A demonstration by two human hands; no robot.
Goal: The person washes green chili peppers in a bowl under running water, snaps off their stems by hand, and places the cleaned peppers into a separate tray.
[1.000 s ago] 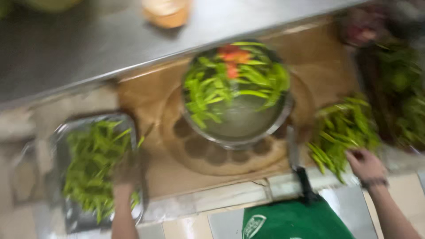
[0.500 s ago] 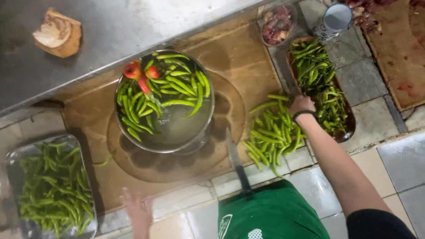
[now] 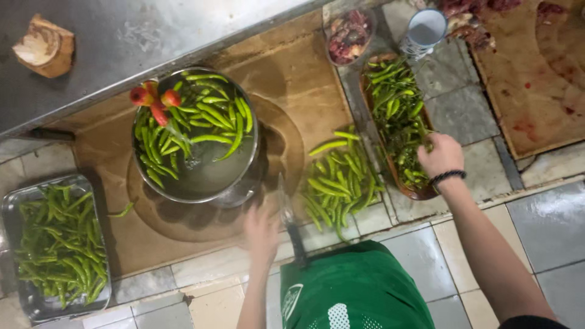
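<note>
My right hand [image 3: 443, 155], a dark band at its wrist, reaches into a long brown tray [image 3: 370, 105] of green chillies [image 3: 396, 103]; its fingers are among them, and whether they hold any is hidden. My left hand [image 3: 262, 229] is blurred over the round wooden board [image 3: 183, 222], fingers spread, just left of a knife [image 3: 291, 220]. A loose pile of green chillies [image 3: 339, 178] lies between the hands. Behind the left hand stands a steel bowl [image 3: 241, 183] of water with green chillies and three red peppers [image 3: 153, 99].
A steel tray [image 3: 12, 213] of green chillies sits at the far left. A small dish [image 3: 350, 35] of dark red pieces, a metal cup [image 3: 425, 29] and a stained wooden board [image 3: 536, 79] are at the back right. A wooden block [image 3: 44, 47] rests on the steel surface.
The view swung right. My right hand moved from the loose pile into the brown tray. My left hand left the steel tray and came to the board beside the knife.
</note>
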